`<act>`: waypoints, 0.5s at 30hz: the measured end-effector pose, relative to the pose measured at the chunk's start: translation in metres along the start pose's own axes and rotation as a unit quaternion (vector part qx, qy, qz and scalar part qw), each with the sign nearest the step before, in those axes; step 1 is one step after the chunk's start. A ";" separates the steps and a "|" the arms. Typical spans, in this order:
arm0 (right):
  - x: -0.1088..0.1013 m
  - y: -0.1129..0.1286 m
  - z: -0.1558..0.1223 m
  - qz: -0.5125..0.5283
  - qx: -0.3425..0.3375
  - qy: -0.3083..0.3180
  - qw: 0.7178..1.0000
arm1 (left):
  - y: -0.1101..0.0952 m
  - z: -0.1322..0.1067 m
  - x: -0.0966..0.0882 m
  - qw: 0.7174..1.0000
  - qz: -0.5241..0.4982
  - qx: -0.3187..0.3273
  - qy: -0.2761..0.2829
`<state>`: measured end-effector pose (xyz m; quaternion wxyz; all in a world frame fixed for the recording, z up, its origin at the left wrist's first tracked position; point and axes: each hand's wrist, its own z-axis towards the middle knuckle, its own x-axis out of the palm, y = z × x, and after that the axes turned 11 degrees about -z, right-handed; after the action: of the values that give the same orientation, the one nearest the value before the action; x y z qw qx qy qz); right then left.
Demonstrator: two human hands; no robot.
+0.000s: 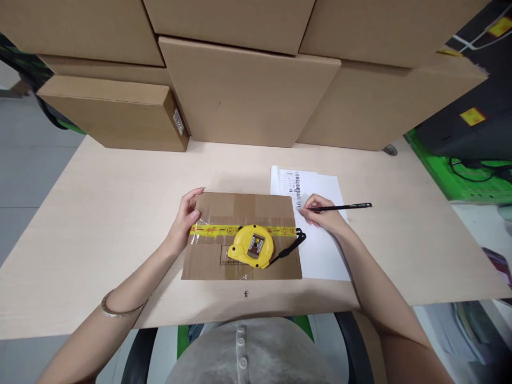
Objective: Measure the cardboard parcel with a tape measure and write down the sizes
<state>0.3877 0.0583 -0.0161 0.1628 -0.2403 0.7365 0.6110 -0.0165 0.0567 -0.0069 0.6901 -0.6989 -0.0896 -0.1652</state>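
A flat brown cardboard box (244,209) lies in front of me, with yellow printed tape across it. My left hand (188,214) grips its upper left edge, thumb on top and fingers at the side. On the box rests a yellow tape measure (244,244), its black wrist strap (288,247) trailing to the right edge. My right hand (321,211) pinches a slim black pen (348,206), tip towards the paper. White paper sheets (324,256) with printing and handwritten marks lie beneath that hand, partly covered by the box.
Large cardboard boxes (248,96) are stacked along the back of the table (120,224). A smaller box (116,117) with a label stands at the back left. A small grey round object (390,150) sits at the back right. A green crate (440,176) stands beyond the right edge.
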 end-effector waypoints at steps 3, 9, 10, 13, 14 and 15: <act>0.002 0.002 0.001 -0.005 0.003 -0.001 1.000 | -0.001 0.000 -0.001 1.000 0.029 -0.008 -0.007; 0.002 -0.003 0.004 -0.005 0.009 0.010 1.000 | 0.000 -0.001 -0.003 0.999 0.042 -0.006 0.010; 0.003 -0.004 0.004 -0.004 0.010 0.011 1.000 | 0.001 0.000 -0.004 0.999 0.043 -0.005 0.011; 0.003 -0.006 0.004 -0.004 0.012 0.014 1.000 | 0.002 0.000 -0.005 0.999 0.049 -0.001 0.015; 0.003 -0.006 0.004 -0.005 0.012 0.015 1.000 | 0.002 0.000 -0.006 0.999 0.051 0.002 0.018; 0.002 -0.007 0.004 -0.005 0.013 0.017 1.000 | 0.002 0.000 -0.006 0.998 0.055 0.008 0.022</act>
<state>0.3892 0.0611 -0.0237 0.1565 -0.2526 0.7457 0.5964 -0.0214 0.0572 -0.0114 0.7058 -0.6930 -0.0373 -0.1420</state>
